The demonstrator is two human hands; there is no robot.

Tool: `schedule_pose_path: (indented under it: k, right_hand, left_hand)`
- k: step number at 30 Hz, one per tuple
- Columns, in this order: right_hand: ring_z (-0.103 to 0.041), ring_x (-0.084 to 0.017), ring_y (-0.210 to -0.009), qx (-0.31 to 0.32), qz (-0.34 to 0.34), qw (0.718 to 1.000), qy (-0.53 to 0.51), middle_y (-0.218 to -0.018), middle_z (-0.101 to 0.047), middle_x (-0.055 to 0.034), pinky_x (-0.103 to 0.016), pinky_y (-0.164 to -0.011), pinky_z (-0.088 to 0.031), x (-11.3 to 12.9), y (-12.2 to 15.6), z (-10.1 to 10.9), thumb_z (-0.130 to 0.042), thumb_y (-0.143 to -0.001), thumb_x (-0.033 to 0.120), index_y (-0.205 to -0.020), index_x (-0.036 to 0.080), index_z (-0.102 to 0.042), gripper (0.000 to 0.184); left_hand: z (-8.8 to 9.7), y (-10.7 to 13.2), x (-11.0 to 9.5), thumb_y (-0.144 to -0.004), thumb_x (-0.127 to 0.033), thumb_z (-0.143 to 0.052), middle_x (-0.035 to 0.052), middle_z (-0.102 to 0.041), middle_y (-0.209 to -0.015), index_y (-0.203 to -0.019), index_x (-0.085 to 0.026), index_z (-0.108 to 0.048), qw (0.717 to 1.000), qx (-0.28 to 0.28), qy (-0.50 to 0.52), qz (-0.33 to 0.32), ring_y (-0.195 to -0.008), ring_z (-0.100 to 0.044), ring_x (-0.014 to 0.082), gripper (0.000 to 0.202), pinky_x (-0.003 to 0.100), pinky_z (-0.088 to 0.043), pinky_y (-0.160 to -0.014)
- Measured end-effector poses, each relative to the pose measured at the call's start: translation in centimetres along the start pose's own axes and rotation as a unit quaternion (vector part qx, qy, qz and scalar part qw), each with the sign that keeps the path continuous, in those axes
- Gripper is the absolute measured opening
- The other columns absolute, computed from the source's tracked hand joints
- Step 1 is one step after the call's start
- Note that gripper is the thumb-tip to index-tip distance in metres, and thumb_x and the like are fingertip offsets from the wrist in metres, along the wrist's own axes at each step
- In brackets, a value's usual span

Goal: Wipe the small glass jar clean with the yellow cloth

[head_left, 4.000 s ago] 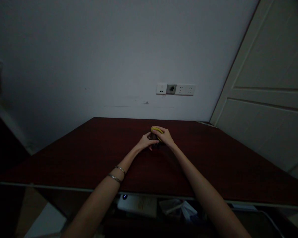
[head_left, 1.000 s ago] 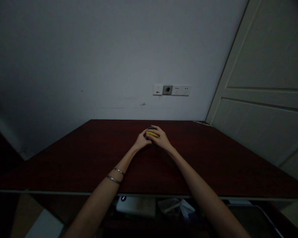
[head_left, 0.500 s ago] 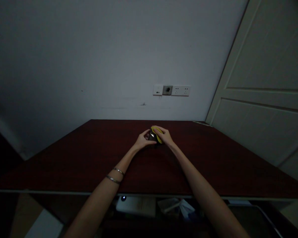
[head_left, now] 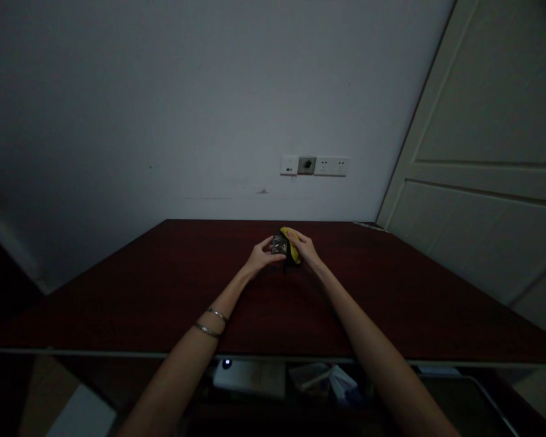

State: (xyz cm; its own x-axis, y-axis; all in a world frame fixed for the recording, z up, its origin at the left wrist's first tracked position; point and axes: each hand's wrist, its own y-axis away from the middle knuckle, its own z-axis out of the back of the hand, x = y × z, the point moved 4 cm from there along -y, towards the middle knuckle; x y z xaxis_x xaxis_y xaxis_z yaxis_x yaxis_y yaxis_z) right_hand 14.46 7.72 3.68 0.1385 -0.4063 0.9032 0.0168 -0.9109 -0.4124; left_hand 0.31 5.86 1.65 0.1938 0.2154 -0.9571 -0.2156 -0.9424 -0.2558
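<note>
Both hands meet over the far middle of a dark red table (head_left: 164, 303). My left hand (head_left: 260, 258) pinches a small dark, shiny object (head_left: 279, 244) that I cannot name. My right hand (head_left: 306, 249) grips a yellow piece (head_left: 292, 241) pressed against that dark object, tilted up on its edge. The two pieces touch, held just above the tabletop. Two thin bangles (head_left: 212, 321) circle my left wrist.
A white wall rises behind the table with a row of sockets (head_left: 315, 165). A pale panelled door (head_left: 486, 182) stands at the right. Under the table's front edge lie a white box (head_left: 250, 377) and crumpled wrapping (head_left: 332, 379).
The yellow piece has tipped from lying flat under my right fingers to standing on edge, uncovering the dark object. My hands have drawn slightly apart and shifted a little away from me.
</note>
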Motion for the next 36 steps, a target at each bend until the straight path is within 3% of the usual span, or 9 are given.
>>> schedule_pose_path:
  k: [7,16,21,24,26,30,36]
  right_hand:
    - [-0.057,-0.021,-0.100,0.054,0.052,0.997,0.037,-0.105,-0.064,-0.0049,-0.034,-0.091,-0.041,1.1,0.3,-0.4,-0.064,-0.064,0.043,-0.096,0.019,-0.065,0.040]
    - [-0.059,-0.022,-0.093,0.011,0.007,0.999,0.033,-0.098,-0.066,-0.0069,-0.036,-0.086,-0.044,-0.3,-0.3,0.2,-0.061,-0.065,0.046,-0.091,0.017,-0.067,0.039]
    - [-0.054,-0.021,-0.102,0.061,0.109,0.984,0.123,-0.104,-0.063,-0.0062,-0.036,-0.092,-0.039,1.4,0.7,-0.8,-0.063,-0.066,0.041,-0.093,0.021,-0.066,0.034]
    - [-0.051,-0.020,-0.108,0.073,0.170,0.965,0.183,-0.110,-0.060,-0.0052,-0.034,-0.095,-0.037,2.1,1.3,-1.4,-0.063,-0.067,0.038,-0.092,0.023,-0.067,0.030]
    - [-0.054,-0.020,-0.103,0.059,0.161,0.966,0.194,-0.105,-0.062,-0.0058,-0.034,-0.093,-0.039,1.9,1.2,-1.4,-0.061,-0.069,0.038,-0.092,0.022,-0.067,0.029]
    - [-0.059,-0.021,-0.091,0.033,0.079,0.981,0.172,-0.096,-0.066,-0.0065,-0.036,-0.086,-0.044,0.6,0.6,-1.0,-0.058,-0.069,0.041,-0.091,0.018,-0.066,0.032]
    - [-0.058,-0.021,-0.094,0.052,0.086,0.986,0.130,-0.098,-0.066,-0.0058,-0.035,-0.089,-0.042,0.9,0.5,-1.2,-0.061,-0.067,0.043,-0.091,0.018,-0.066,0.035]
  left_hand:
    - [0.2,-0.1,0.0,-0.046,-0.021,-0.079,0.0136,-0.057,-0.106,-0.124,-0.014,-0.042,1.000,-0.010,-0.009,-0.007,-0.081,-0.059,0.0194,0.087,0.032,-0.053,-0.062]
    - [0.4,-0.4,0.3,-0.039,-0.013,-0.080,0.0141,-0.054,-0.114,-0.123,-0.011,-0.044,0.999,0.006,-0.033,-0.020,-0.094,-0.056,0.0203,0.091,0.035,-0.045,-0.085]
    - [0.8,-0.9,0.2,-0.040,-0.013,-0.079,0.0145,-0.057,-0.109,-0.122,-0.008,-0.044,0.996,-0.005,-0.072,-0.052,-0.094,-0.056,0.0214,0.089,0.036,-0.042,-0.086]
    - [0.7,-0.9,0.1,-0.042,-0.012,-0.077,0.0136,-0.056,-0.111,-0.121,-0.009,-0.045,0.993,0.022,-0.084,-0.077,-0.095,-0.055,0.0212,0.085,0.036,-0.042,-0.086]
    - [0.3,-0.8,-0.1,-0.043,-0.012,-0.077,0.0120,-0.056,-0.112,-0.121,-0.011,-0.045,0.989,0.053,-0.098,-0.096,-0.097,-0.054,0.0212,0.084,0.035,-0.041,-0.087]
    - [-0.2,-0.6,-0.1,-0.042,-0.014,-0.078,0.0115,-0.056,-0.113,-0.122,-0.012,-0.045,0.982,0.086,-0.132,-0.107,-0.101,-0.052,0.0218,0.087,0.035,-0.039,-0.090]
    - [0.5,-0.9,0.4,-0.040,-0.017,-0.080,0.0116,-0.060,-0.102,-0.120,-0.010,-0.047,0.987,0.032,-0.130,-0.084,-0.090,-0.056,0.0201,0.087,0.035,-0.044,-0.084]
